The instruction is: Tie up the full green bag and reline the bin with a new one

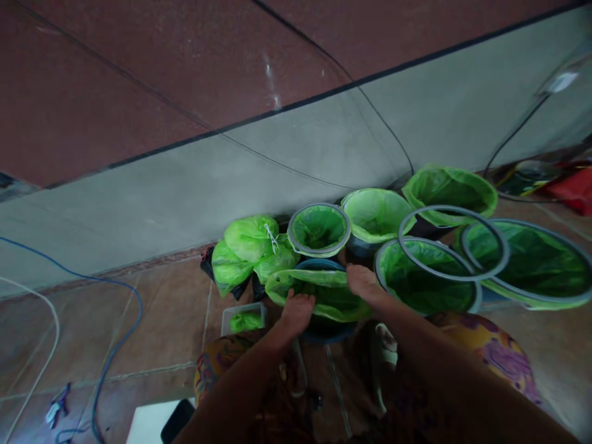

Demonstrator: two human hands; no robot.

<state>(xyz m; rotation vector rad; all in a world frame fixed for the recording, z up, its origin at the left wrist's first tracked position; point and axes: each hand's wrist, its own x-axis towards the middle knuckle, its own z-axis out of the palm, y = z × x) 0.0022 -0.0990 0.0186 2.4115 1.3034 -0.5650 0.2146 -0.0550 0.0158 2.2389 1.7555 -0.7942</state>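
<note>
A light green plastic bag (330, 295) sits over a blue bucket (320, 264) in front of my knees, its mouth stretched sideways. My left hand (298, 311) grips the bag at its near left edge, fingers curled over it. At the bag's right edge, my right hand (363, 282) is closed on the plastic; its fingertips are partly hidden. Just behind stands a smaller bin (319, 229) lined in green with a grey ring on its rim. Right of my right hand is another lined bin (428, 277) with a grey ring.
More green-lined bins (379, 213) stand along the wall (185, 197). A loose grey ring (404, 237) lies across two bins. Tied green bags (250, 246) and a small tray (224, 322) are at left. A blue hose (134, 327) and a phone (177, 419) lie farther left.
</note>
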